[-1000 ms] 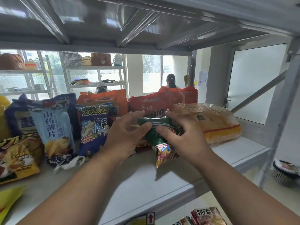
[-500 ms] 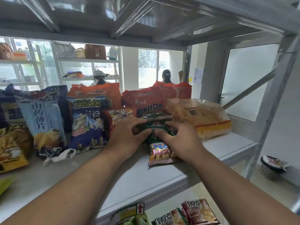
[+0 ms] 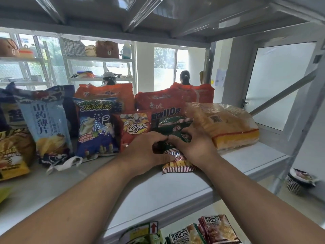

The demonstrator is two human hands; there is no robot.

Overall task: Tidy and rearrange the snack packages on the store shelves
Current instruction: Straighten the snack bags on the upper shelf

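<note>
Grey metal shelf, snack bags lined along the back. Left hand and right hand both grip the green packet, standing upright between the orange bag and the bread loaf.

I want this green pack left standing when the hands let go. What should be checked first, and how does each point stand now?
1. Both hands on green pack: ok; left hand and right hand grip it.
2. Bottom edge on shelf: ok.
3. Leaning on red bag behind: cannot tell.
4. Clear of bread bag: cannot tell.
5. Orange pack alongside upright: ok.
</note>
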